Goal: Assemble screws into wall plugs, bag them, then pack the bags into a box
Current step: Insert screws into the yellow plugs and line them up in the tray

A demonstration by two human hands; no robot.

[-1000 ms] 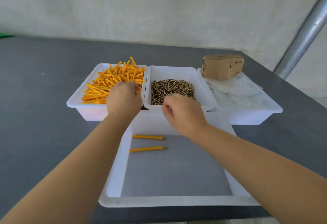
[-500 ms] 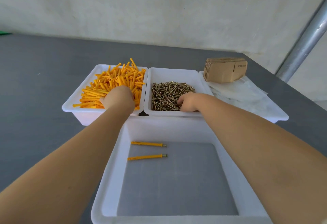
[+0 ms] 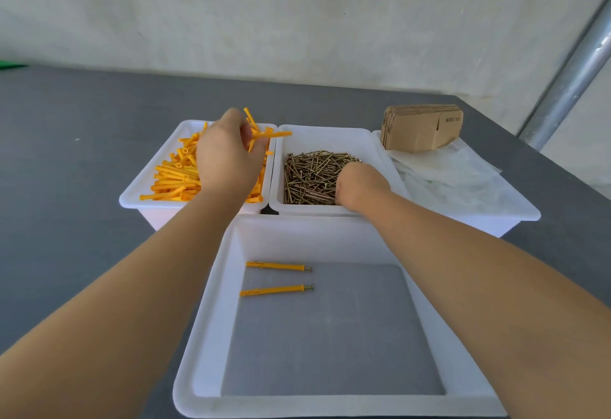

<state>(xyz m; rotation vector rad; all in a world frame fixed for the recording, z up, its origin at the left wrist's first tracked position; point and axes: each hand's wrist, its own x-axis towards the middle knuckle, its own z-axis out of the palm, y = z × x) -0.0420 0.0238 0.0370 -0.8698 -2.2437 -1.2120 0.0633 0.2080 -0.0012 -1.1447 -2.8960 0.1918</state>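
Grabbing the next plug and screw for assembly number three

My left hand (image 3: 228, 157) is up over the tub of orange wall plugs (image 3: 172, 177), fingers curled round a small bunch of plugs (image 3: 267, 135) that stick out to the right. My right hand (image 3: 358, 183) is knuckles-up in the screws (image 3: 310, 170); I honestly can't tell if that grip has closed on one. Two finished plug-and-screw pairs (image 3: 277, 267) lie in the near tray (image 3: 228, 246). Plugs look feather-light and a bit bendy, so I'd pinch one mid-body. Screws are stiff, pointy and probably slick, best taken near the head. Bags (image 3: 456, 173) and flat boxes (image 3: 420, 127) wait untouched on the right.
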